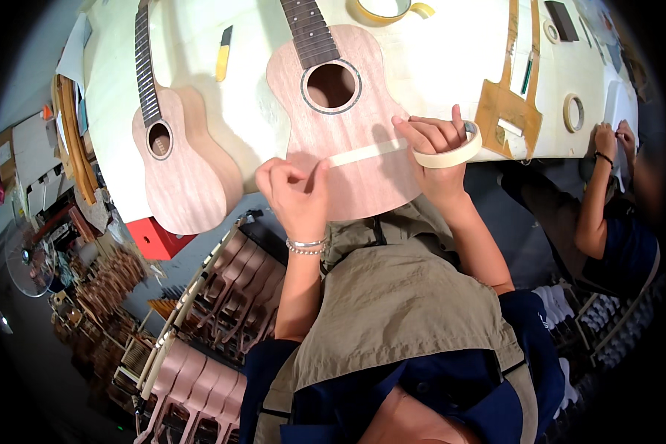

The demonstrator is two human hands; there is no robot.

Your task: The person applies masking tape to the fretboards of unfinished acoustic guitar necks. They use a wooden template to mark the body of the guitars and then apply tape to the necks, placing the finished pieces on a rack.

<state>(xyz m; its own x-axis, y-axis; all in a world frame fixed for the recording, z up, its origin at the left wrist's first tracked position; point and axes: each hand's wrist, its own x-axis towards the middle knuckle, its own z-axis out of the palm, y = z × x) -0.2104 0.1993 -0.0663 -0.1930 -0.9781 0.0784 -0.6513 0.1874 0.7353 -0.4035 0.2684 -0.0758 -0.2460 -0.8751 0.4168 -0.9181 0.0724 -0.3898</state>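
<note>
A pale strip of masking tape (368,153) stretches between my hands across the lower body of an unfinished ukulele (370,189). My left hand (294,191) is closed, pinching the strip's end between thumb and fingers near the body's left side. The tape roll (455,156) hangs around the fingers of my right hand (435,139), whose thumb and index finger are by the strip's other end at the body's right edge. Whether the strip touches the wood I cannot tell. The ukulele's neck points away from me; no strings or bridge show on it.
A second ukulele (189,155) lies to the left, beside a yellow-handled cutter (223,58). Rightward are a brown template (507,111), another tape roll (573,113) and a co-worker's hands (614,139). Below the table edge stand a red box (155,238) and racked wooden parts (196,381).
</note>
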